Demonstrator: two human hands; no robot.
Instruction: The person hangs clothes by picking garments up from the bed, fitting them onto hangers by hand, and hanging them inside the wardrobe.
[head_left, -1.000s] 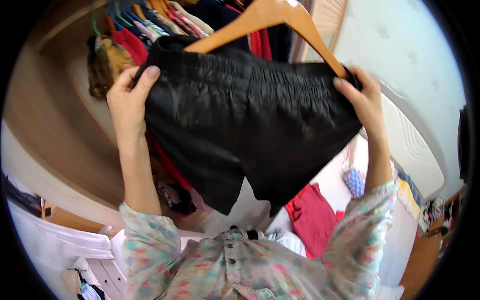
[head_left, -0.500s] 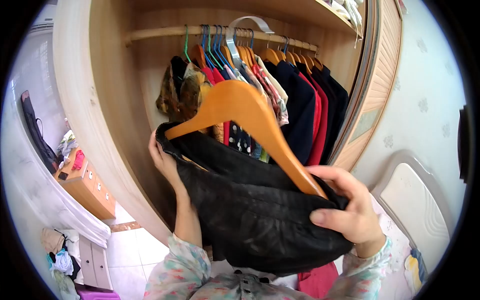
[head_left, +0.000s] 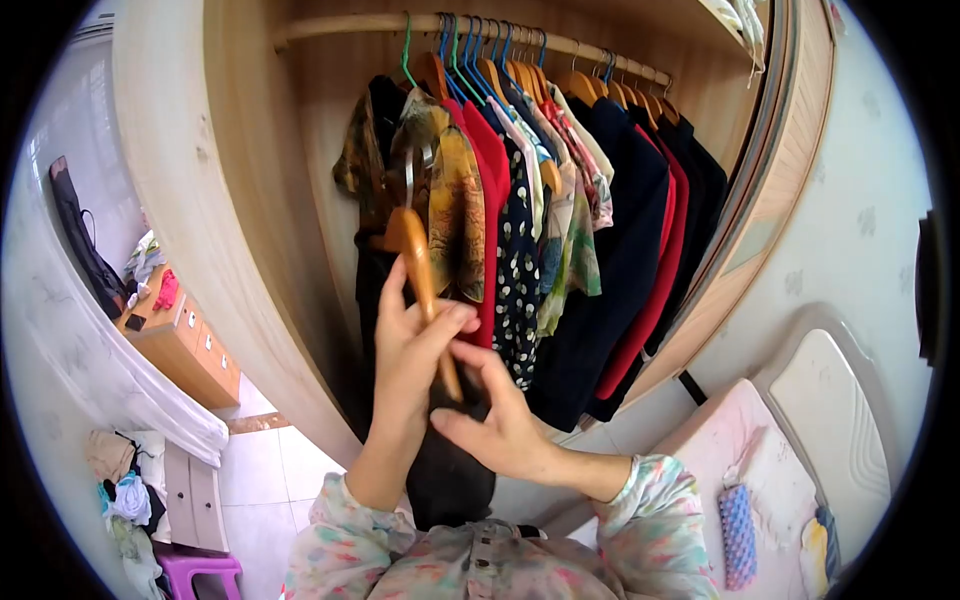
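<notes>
A wooden clothes hanger (head_left: 420, 262), seen nearly edge-on, stands in front of the hanging clothes with its metal hook upward. My left hand (head_left: 402, 350) is closed around the hanger, thumb across its front. Low on the hanger, a black garment (head_left: 450, 478) hangs down toward my body. My right hand (head_left: 508, 425) grips that garment by the hanger's lower end, thumb and fingers on either side. Part of the garment is hidden behind my hands.
An open wardrobe holds a wooden rail (head_left: 360, 27) with several clothes on hangers, including a polka-dot garment (head_left: 515, 280) and dark jackets (head_left: 605, 250). A bed (head_left: 715, 430) stands at right. A purple stool (head_left: 203, 570) and a clothes pile (head_left: 130, 495) are at lower left.
The hanger and black garment have turned from broadside to edge-on and moved lower and left. My left hand has shifted from the garment's edge to the hanger; my right hand has come closer to it.
</notes>
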